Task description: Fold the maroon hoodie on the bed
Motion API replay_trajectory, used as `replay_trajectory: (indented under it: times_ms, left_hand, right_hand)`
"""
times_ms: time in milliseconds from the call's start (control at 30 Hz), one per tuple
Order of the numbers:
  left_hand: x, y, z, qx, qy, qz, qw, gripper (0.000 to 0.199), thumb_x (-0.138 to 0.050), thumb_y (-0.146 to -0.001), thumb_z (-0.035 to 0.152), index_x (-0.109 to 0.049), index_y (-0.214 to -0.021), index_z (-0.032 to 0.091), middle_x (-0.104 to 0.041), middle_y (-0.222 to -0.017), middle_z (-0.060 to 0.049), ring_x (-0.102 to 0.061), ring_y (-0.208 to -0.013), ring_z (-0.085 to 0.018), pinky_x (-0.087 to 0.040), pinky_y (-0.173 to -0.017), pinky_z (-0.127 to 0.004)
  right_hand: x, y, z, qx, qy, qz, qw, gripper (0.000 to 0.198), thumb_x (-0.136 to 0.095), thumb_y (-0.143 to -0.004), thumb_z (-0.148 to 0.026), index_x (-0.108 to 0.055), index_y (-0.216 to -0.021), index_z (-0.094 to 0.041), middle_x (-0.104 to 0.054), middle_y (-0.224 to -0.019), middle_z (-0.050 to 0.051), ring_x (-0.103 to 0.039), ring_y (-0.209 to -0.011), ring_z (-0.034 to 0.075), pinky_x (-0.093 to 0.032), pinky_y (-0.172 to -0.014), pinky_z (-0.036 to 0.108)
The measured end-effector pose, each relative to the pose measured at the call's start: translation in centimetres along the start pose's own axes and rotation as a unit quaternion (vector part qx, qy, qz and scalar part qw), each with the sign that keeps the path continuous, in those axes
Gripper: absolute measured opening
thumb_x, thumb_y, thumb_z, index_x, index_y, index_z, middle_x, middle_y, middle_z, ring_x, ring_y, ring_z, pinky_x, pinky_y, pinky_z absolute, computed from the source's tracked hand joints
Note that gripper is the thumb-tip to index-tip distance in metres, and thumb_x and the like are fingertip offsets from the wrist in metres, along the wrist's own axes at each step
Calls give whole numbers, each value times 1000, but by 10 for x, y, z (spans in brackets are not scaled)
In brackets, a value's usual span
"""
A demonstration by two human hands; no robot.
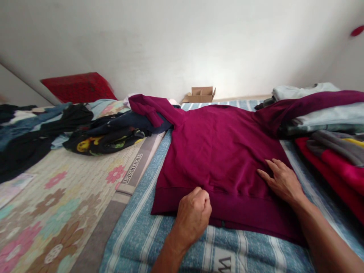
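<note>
A magenta sweatshirt (216,151) lies spread out in front of me, its ribbed hem toward me. One sleeve stretches left over dark clothes, and the other reaches right across a folded stack. My left hand (195,210) is closed at the hem, left of its middle, with the fingers curled on the cloth and the fingertips hidden. Flat on the right side of the sweatshirt, just above the hem, rests my right hand (281,180), its fingers apart. Small wrinkles run across the fabric between the two hands.
A blue striped sheet (136,227) lies under the sweatshirt, beside a floral mat (65,204). Loose dark clothes (113,132) are heaped at left. On the right sit folded light clothes (335,113) and red and grey garments (338,163). An open cardboard box (201,94) stands by the wall.
</note>
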State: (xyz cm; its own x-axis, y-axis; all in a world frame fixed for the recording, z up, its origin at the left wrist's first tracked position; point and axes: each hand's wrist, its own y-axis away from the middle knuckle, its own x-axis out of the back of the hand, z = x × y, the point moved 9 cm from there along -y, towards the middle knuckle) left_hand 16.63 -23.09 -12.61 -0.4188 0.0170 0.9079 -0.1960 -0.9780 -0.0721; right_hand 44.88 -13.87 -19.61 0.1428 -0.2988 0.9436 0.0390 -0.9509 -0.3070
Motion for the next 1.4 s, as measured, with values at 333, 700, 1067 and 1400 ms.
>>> replay_trajectory:
  times_ms: [333,700,1067,1400]
  left_hand:
    - [33,-21,-6,7,29,49,998,16,-38,-81,10,-45,-70,20,-51,-71,0,-50,-65,-13,-35,-64,-25]
    - [9,-103,-10,-49,-121,-71,989,19,-40,-86,14,-56,-77,19,-60,-79,-3,-58,-77,-16,-41,-68,-25]
    - [-12,-112,-18,-46,-168,-92,980,20,-42,-84,16,-60,-75,19,-60,-82,-3,-61,-75,-17,-43,-65,-26]
    - [-21,-110,-1,-115,-235,-79,962,24,-38,-83,9,-61,-81,16,-59,-84,-8,-60,-82,-20,-47,-70,-29]
  right_hand:
    - [-2,1,0,-6,-1,4,1000,59,-37,-86,-55,-53,-121,-10,-50,-128,20,-45,-121,32,-42,-95,45]
    - [-4,1,-1,-8,-5,-3,1000,59,-37,-86,-53,-53,-121,-9,-50,-128,20,-45,-121,33,-41,-95,45]
    - [-2,1,-3,-4,-1,1,1000,60,-35,-86,-55,-54,-121,-9,-50,-127,20,-45,-121,32,-41,-95,45]
    - [-3,0,-1,3,3,0,1000,59,-36,-87,-55,-54,-120,-10,-51,-127,20,-45,-120,32,-42,-94,45]
